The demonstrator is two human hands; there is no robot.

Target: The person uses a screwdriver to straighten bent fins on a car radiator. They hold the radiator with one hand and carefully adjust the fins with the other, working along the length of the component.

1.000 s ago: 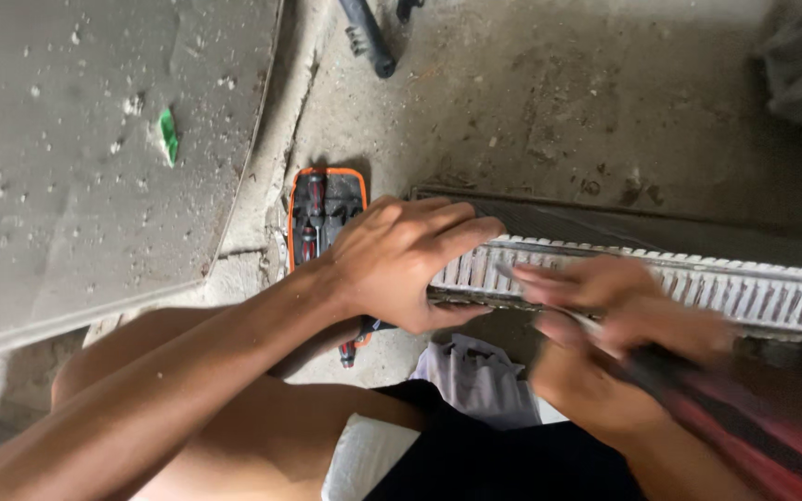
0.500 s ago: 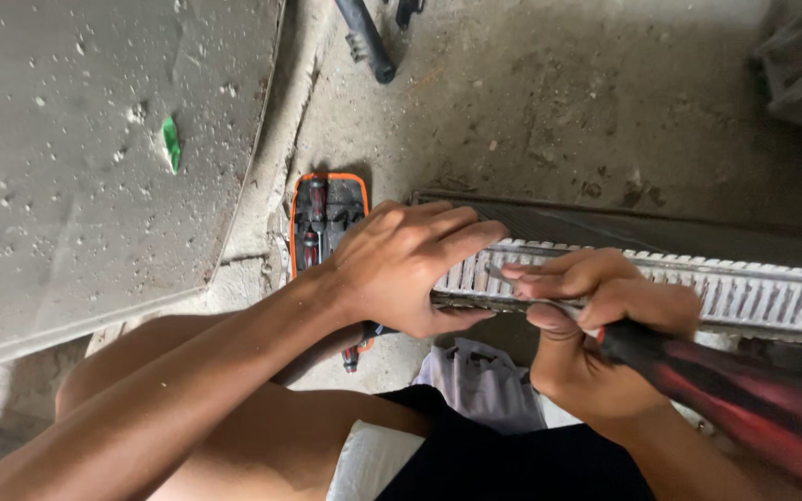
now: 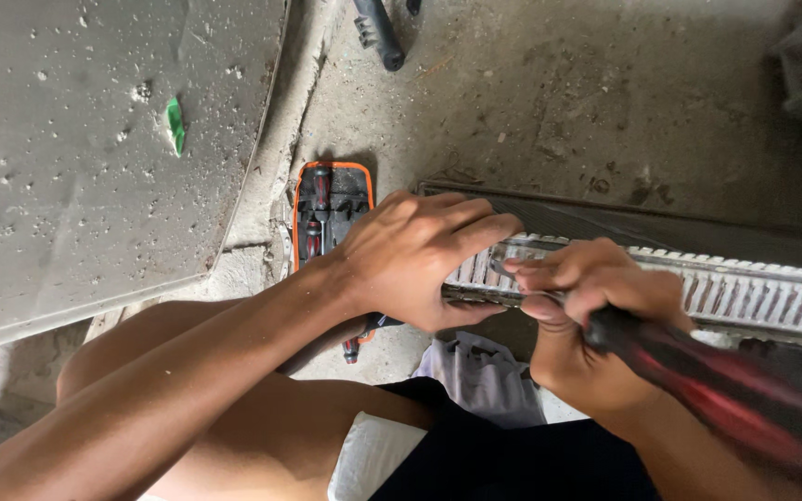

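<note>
View from above, the person seated on a concrete floor [image 3: 549, 102]. The left hand [image 3: 420, 260] lies fingers-curled over the near end of a long ribbed metal grille [image 3: 754, 292], clamping it in place. The right hand [image 3: 587, 306] is closed in a fist around the red-and-black handle of a tool [image 3: 698, 376], its tip hidden at the grille's edge. An orange-rimmed tool case [image 3: 327, 209] lies just beside the left hand; a grey cloth [image 3: 485, 376] rests below.
</note>
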